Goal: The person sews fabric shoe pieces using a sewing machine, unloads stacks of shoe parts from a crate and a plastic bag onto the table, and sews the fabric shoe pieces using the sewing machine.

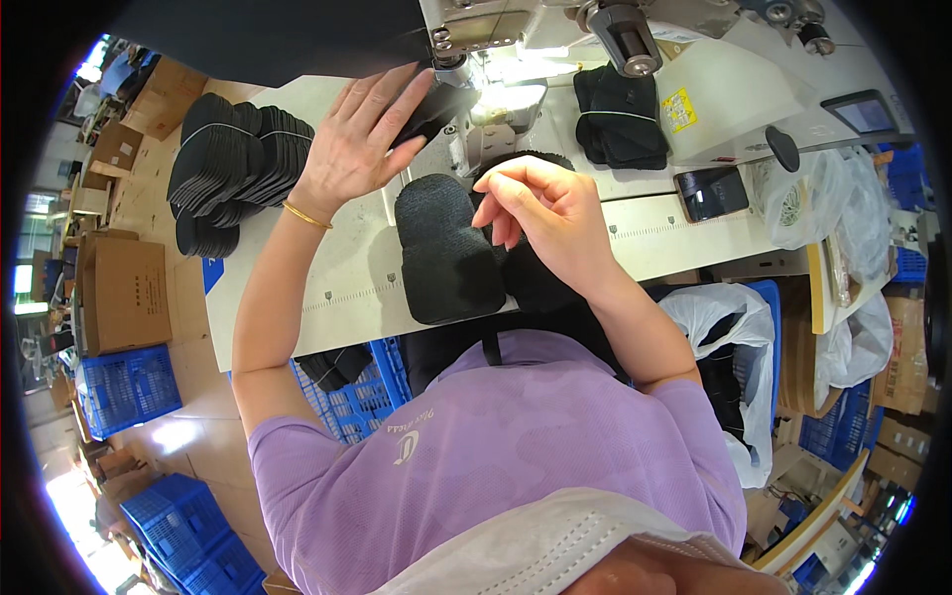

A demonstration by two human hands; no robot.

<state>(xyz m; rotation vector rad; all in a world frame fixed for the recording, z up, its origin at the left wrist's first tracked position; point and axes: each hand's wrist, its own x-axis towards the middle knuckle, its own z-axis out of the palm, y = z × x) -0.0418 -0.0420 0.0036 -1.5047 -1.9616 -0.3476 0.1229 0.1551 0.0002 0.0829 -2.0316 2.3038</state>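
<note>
My left hand (362, 139) is stretched out flat with its fingers apart, beside the lit needle area of a sewing machine (496, 134). A dark piece (431, 114) lies next to its fingertips; whether they touch it is unclear. My right hand (545, 213) is closed, fingers curled toward the thumb, above black fabric pieces in front of the machine. What it holds, if anything, is hidden. A black padded piece (451, 253) with rounded ends lies between my hands at the table's near edge. Another black piece (535, 278) is partly under my right hand.
Banded stacks of black pieces (233, 159) stand at the left, with another bundle (620, 119) right of the needle. A dark phone (712, 193) lies on the white table (347, 288). A lined blue bin (729, 327) stands at right, a blue crate (352, 397) below the table.
</note>
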